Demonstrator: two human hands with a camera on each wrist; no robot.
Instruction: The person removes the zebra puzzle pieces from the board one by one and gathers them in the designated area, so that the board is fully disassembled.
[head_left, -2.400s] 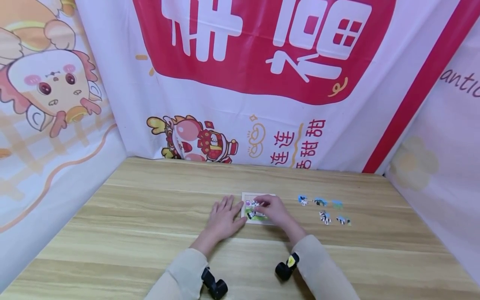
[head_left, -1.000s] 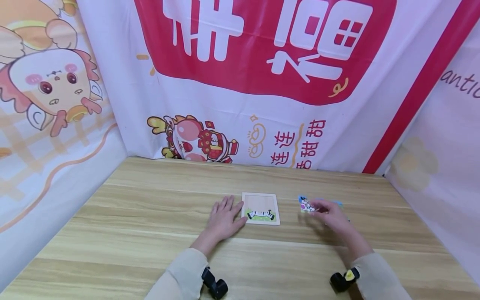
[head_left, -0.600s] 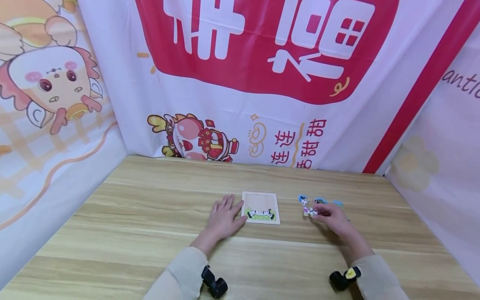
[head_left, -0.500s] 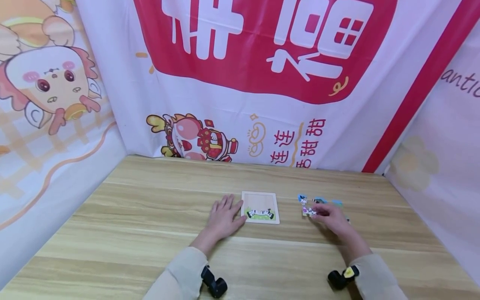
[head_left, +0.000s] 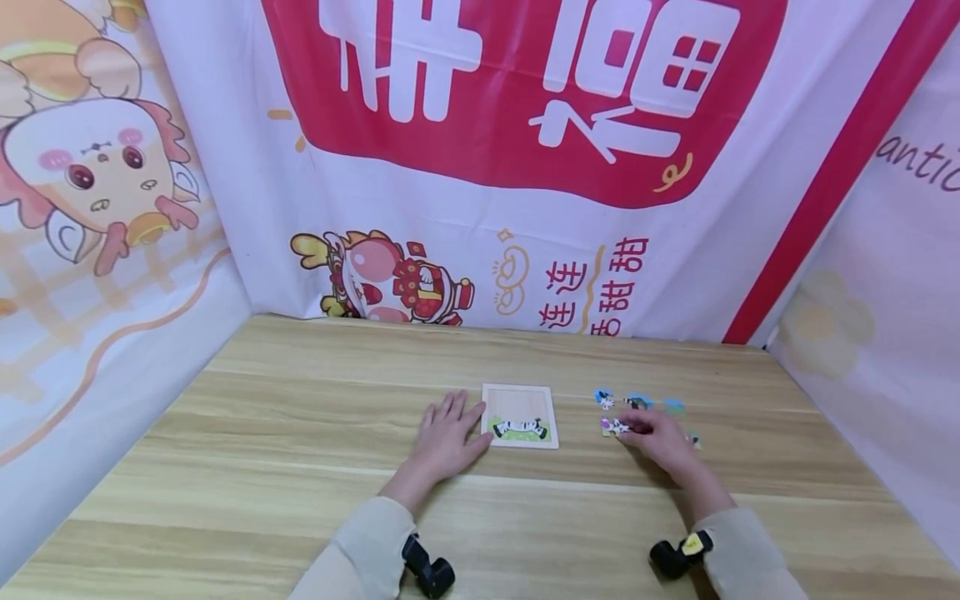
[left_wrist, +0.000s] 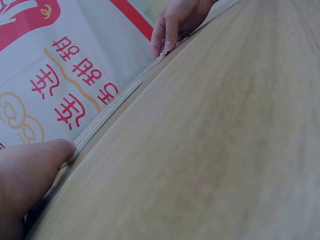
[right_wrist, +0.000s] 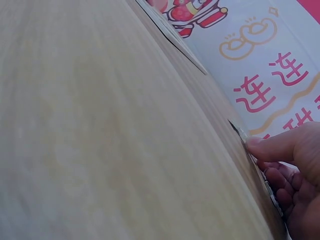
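Observation:
On the table lies a square wooden puzzle frame (head_left: 519,396), with one strip of zebra legs and green grass (head_left: 521,428) along its near side. My left hand (head_left: 448,437) rests spread at the frame's left edge, thumb touching its border. To the right, my right hand (head_left: 660,439) pinches a zebra-patterned puzzle piece (head_left: 613,427) with a pink patch, low at the tabletop. In the right wrist view the thumb (right_wrist: 275,146) presses the piece's edge, and the other fingers curl beneath. My hand hides part of the piece and of the pieces near it.
Behind the right hand lie several loose puzzle pieces: a blue-and-zebra one (head_left: 604,399), a dark-and-blue one (head_left: 638,402) and a blue-green one (head_left: 674,406). Another piece (head_left: 694,440) shows beside the hand. A printed cloth (head_left: 420,192) hangs along the table's back edge.
My right hand has moved right from the frame with the pink-patched puzzle piece, then down to the table among the loose pieces. My left hand has stayed at the frame.

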